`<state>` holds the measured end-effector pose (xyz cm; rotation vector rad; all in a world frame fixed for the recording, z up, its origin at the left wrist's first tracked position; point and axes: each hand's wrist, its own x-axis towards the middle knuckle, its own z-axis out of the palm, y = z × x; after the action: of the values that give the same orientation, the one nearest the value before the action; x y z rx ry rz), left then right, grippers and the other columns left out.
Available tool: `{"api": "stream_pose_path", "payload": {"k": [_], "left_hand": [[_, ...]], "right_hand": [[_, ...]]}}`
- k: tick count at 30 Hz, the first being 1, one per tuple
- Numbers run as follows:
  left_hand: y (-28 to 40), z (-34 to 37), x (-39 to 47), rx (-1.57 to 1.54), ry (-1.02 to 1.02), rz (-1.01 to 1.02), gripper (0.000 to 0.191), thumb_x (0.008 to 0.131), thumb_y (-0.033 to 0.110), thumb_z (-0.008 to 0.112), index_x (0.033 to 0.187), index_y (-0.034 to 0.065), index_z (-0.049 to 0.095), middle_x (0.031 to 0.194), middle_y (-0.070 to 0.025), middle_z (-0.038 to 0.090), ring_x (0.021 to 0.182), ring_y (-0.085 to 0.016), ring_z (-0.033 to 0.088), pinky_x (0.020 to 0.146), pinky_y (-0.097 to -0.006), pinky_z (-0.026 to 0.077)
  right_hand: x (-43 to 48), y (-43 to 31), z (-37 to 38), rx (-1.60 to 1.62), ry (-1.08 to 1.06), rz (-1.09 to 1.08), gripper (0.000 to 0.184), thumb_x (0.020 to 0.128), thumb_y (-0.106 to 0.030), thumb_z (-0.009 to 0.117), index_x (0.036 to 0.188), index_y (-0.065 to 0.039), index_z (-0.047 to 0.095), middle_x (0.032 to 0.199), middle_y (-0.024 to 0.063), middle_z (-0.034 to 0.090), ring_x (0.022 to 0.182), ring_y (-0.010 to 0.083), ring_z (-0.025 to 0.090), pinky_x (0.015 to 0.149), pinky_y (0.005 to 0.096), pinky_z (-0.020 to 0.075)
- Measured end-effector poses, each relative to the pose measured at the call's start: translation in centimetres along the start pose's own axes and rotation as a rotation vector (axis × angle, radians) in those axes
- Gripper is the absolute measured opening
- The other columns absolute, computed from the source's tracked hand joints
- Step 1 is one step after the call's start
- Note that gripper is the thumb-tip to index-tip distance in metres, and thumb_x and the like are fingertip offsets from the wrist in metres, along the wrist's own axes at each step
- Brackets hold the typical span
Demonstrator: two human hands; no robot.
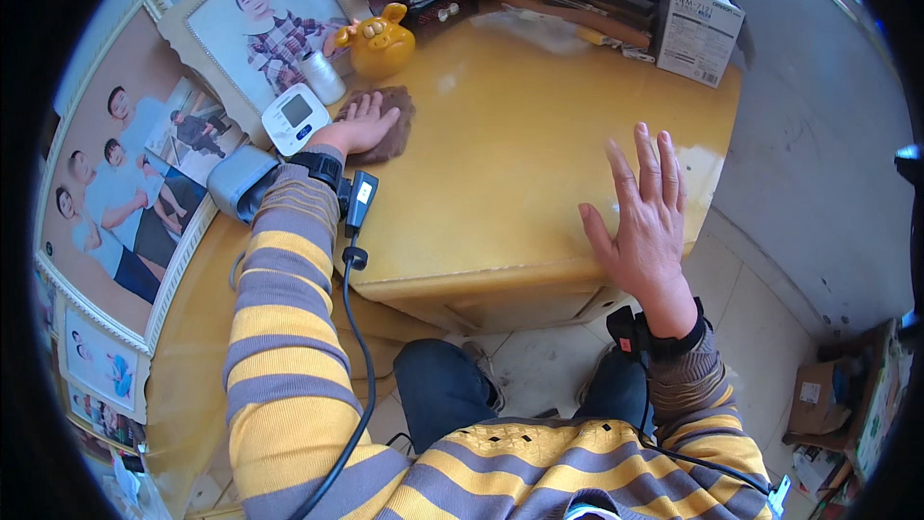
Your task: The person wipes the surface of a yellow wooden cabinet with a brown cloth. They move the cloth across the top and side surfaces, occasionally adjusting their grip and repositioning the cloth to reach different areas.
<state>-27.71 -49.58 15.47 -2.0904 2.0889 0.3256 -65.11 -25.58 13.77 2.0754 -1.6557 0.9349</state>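
My left hand (pixel 364 126) lies flat on a folded brown cloth (pixel 395 137) at the left of the yellow wooden cabinet top (pixel 498 159). Its thumb is apart from the fingers, which point away from me. Just left of it stand a white blood pressure monitor (pixel 294 119) and a cone of white thread (pixel 323 77). Over the cabinet's front right part is my right hand (pixel 646 220), palm down, fingers spread, holding nothing. Whether it touches the surface I cannot tell. A yellow pig-shaped ornament (pixel 382 47) sits beyond the cloth.
A grey arm cuff (pixel 242 180) lies beside my left forearm. Framed photographs (pixel 115 180) lean along the left side. At the back right stands a white Omron box (pixel 699 35), near a clear plastic bag (pixel 534 29). A cardboard box (pixel 816 397) is low at the right.
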Motion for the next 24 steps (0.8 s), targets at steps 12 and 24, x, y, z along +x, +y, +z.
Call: {"api": "stream_pose_path", "payload": {"k": [12,24], "left_hand": [[4.6,1.8,0.7,0.008,0.138,0.029,0.08,0.095,0.066,0.022,0.159,0.0192,0.006,0.165,-0.0099,0.003,0.15,-0.043,0.003,0.119,-0.0572,0.004],[19.5,5.6,-19.6,0.131,0.162,0.764,0.071,0.101,0.057,0.03,0.156,0.0146,0.02,0.162,-0.0173,0.017,0.148,-0.042,0.012,0.119,-0.0552,0.013]], "right_hand": [[0.3,0.2,-0.3,0.098,0.022,-0.012,0.067,0.086,-0.034,0.065,0.141,-0.002,0.047,0.152,0.0218,0.035,0.145,0.0389,0.025,0.117,0.0483,0.0204],[-0.1,0.3,1.5,0.0,0.108,0.064,0.061,0.096,-0.045,0.05,0.14,-0.003,0.048,0.149,0.021,0.042,0.144,0.0358,0.028,0.117,0.0467,0.0209]]}}
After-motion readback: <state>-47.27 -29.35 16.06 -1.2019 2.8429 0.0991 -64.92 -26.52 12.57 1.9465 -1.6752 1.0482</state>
